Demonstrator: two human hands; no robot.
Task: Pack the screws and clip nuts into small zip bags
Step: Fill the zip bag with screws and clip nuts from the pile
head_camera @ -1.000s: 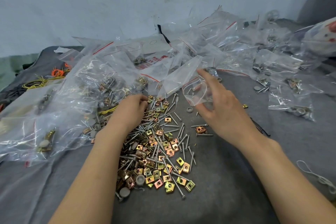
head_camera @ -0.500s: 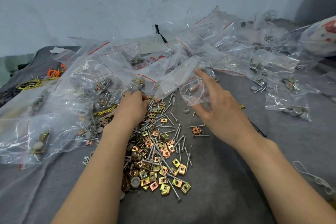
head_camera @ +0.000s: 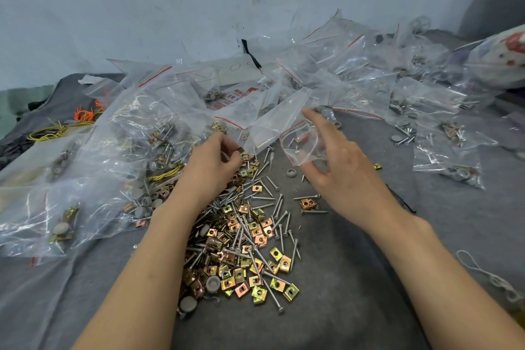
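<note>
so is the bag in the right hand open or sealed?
Open: the small zip bag in the right hand shows its red-striped mouth gaping.

Two hands are counted, a left hand (head_camera: 216, 170) and a right hand (head_camera: 341, 176), and one small zip bag (head_camera: 301, 145) is counted at the right hand. The loose clip nuts (head_camera: 241, 273) and screws (head_camera: 277, 205) of the central pile are each numbered in the dozens and cannot be counted exactly, while one grey ring (head_camera: 291, 172) is counted beside the pile and two grey caps (head_camera: 212, 283) at its near edge. The heaped zip bags (head_camera: 355, 71) are numbered well over a dozen, and one orange wire bundle (head_camera: 83, 115) and one white string (head_camera: 483, 273) are counted at the sides.
</note>
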